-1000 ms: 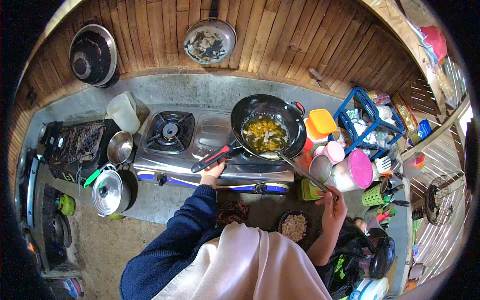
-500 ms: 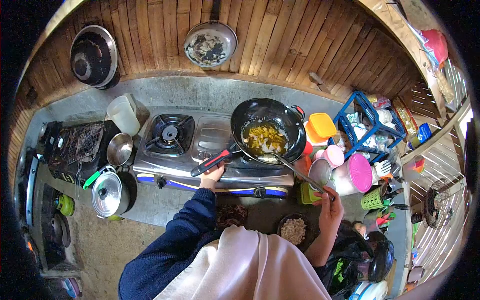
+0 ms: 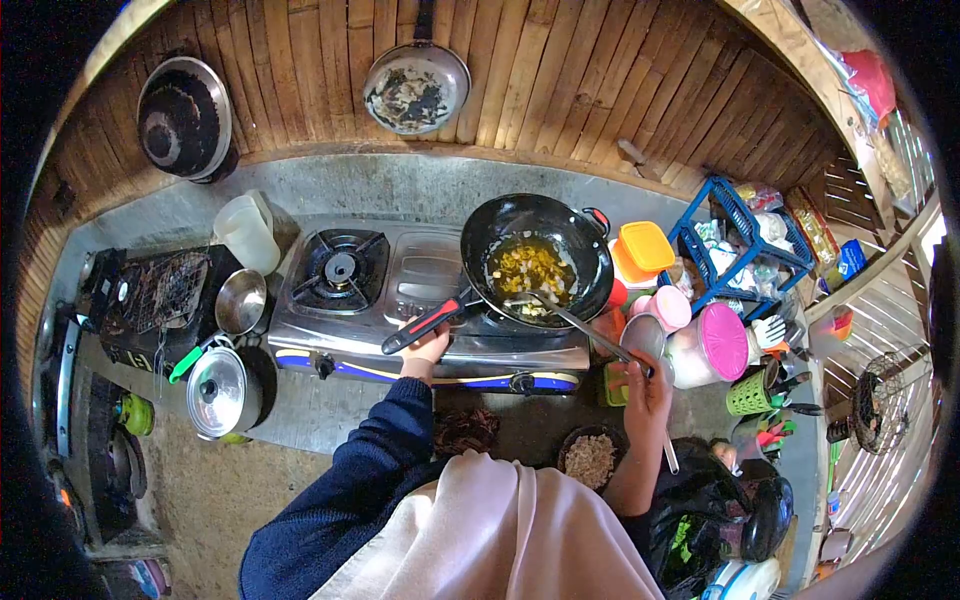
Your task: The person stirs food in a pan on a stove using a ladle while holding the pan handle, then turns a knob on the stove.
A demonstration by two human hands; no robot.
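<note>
A black wok [image 3: 485, 225] sits on the right burner, with yellow-brown chopped pieces [image 3: 535, 268] in oil inside it. My left hand [image 3: 427, 345] is closed at the wok's black and red handle [image 3: 425, 325], which partly hides the fingers. In my right hand [image 3: 650, 385] is a long metal spatula [image 3: 578, 323], gripped partway along its shaft. Its head dips among the pieces near the wok's front side, and its far end sticks out below my hand.
The stove [image 3: 430, 355] has a bare left burner [image 3: 340, 268]. Plastic containers [image 3: 720, 343] and a blue rack [image 3: 740, 240] crowd the right. A lidded pot [image 3: 220, 390] and a saucepan [image 3: 240, 300] stand left. A bowl of pale pieces [image 3: 590, 457] lies below the stove.
My right hand has shifted slightly up and left with the spatula, whose head has moved further into the wok. My left hand stays at the handle.
</note>
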